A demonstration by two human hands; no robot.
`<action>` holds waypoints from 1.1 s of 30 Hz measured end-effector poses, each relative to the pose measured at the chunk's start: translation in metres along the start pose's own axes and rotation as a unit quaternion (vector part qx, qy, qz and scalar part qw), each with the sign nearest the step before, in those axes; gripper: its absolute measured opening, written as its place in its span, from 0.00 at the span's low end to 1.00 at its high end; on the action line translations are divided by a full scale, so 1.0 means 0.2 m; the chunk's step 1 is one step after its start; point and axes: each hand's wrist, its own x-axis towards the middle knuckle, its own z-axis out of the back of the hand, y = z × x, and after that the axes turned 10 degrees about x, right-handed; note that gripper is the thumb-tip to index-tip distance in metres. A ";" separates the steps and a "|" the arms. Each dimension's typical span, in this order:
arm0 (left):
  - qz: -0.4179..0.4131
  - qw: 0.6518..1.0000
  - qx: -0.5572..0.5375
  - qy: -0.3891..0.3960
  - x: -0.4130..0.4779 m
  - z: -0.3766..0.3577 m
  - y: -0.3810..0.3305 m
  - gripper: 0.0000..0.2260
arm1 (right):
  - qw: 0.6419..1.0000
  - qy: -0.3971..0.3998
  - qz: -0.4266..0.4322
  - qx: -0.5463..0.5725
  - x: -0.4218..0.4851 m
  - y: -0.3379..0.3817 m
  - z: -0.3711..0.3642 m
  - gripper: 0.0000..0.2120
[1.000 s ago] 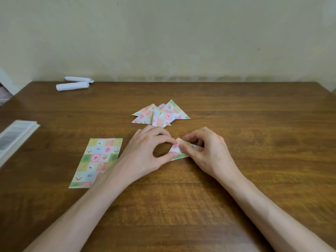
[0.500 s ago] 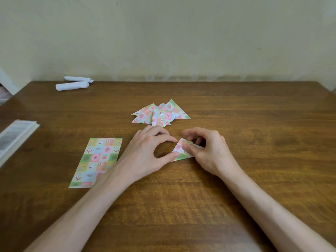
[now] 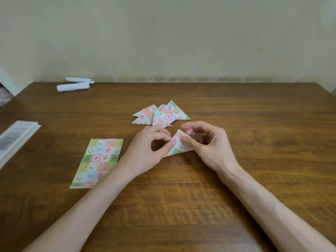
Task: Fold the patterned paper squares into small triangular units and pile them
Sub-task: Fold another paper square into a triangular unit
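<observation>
The triangular unit point(image 3: 179, 145) being folded sits near the middle of the desk point(image 3: 254, 179). Whether its lower edge rests on the wood cannot be told. The left hand point(image 3: 145, 151) pinches its left edge between thumb and forefinger. The right hand point(image 3: 211, 148) grips its right side, thumb on the face and fingers curled behind. The unit is judged to be light, thin and easily creased, so it is best held at the folded edges rather than the loose tip. The pile of finished triangles point(image 3: 161, 115) lies just beyond, toward the far edge. An unfolded patterned sheet point(image 3: 98, 160) lies flat toward the left edge. Two white paper rolls point(image 3: 72, 86) occupy the far left corner.
</observation>
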 end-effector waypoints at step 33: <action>0.091 0.978 -0.177 0.061 -0.01 0.05 -0.05 0.06 | 0.998 0.002 -0.035 0.048 -0.02 0.04 -0.03 0.08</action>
